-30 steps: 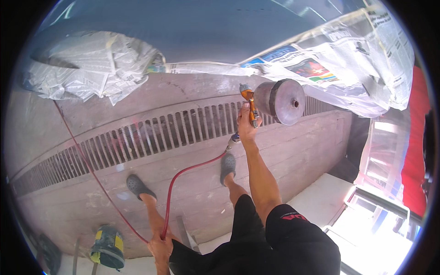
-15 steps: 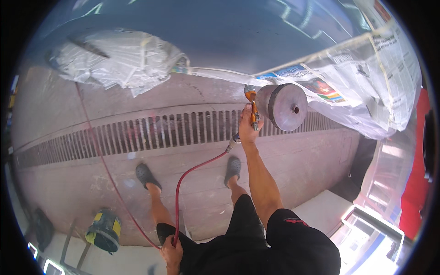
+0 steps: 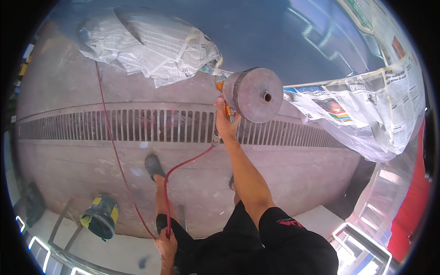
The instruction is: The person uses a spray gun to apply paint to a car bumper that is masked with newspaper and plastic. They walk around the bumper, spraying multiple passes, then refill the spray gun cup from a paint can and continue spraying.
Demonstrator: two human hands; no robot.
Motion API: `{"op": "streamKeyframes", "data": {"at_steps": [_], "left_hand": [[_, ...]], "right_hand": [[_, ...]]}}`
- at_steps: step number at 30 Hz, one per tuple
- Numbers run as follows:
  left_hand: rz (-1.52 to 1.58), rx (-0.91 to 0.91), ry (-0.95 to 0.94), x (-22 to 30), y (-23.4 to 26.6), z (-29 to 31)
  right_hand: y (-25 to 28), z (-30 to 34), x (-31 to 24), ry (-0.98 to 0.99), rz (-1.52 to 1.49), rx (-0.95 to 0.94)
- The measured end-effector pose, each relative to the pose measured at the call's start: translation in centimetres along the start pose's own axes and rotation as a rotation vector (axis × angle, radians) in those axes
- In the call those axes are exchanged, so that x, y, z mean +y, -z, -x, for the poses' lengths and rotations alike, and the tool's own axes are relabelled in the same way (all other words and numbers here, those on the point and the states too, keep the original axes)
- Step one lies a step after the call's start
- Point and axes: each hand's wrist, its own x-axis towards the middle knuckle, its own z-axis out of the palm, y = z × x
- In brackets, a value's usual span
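Holds the orange spray gun (image 3: 220, 84) by its handle in the closed right grip (image 3: 225, 123), with the big grey cup (image 3: 255, 94) just above and right of that grip. Clasps the red hose (image 3: 178, 166) in the left grip (image 3: 166, 246), well below and left of the right one. Looks rigid and probably cup-heavy, so seems best taken firmly at the handle, against tipping cupward.

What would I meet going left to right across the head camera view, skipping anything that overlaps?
Dark bucket with yellow patches, left hand, spray gun, right-side newspaper masking.
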Motion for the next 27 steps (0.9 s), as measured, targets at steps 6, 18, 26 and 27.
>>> {"op": "streamKeyframes", "data": {"at_steps": [6, 18, 26, 27], "left_hand": [[-0.053, -0.031, -0.095, 1.9, -1.5, 0.5], [-0.074, -0.133, -0.225, 5.4, -5.8, 2.0], [-0.019, -0.063, -0.175, 4.6, -3.0, 1.0], [-0.013, -0.049, -0.168, 4.2, -2.0, 0.6]], "right_hand": [[10.8, -3.9, 0.6, 0.128, 0.207, 0.025], [29.8, -7.7, -4.3, 0.02, 0.331, 0.288], [23.5, -6.2, -3.2, 0.127, 0.372, 0.243], [21.5, -5.8, -3.0, 0.158, 0.345, 0.245]]}}
